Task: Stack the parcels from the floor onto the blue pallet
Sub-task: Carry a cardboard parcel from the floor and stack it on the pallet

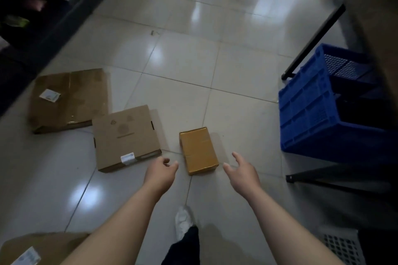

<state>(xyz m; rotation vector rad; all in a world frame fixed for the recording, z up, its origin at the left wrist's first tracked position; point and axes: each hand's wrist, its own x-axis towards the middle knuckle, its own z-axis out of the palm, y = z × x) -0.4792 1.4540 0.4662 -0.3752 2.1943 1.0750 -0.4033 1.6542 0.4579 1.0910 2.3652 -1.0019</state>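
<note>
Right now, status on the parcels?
Both hands open, left hand, right hand, flanking small yellow taped parcel. Nothing held. Blue plastic pallet right, path clear.

Three parcels on the floor, largest parcel far left, middle parcel just right of it, small parcel centre, pallet well right, shelving behind left.

I can read nothing: the white labels on my cardboard parcels are too blurred.
</note>
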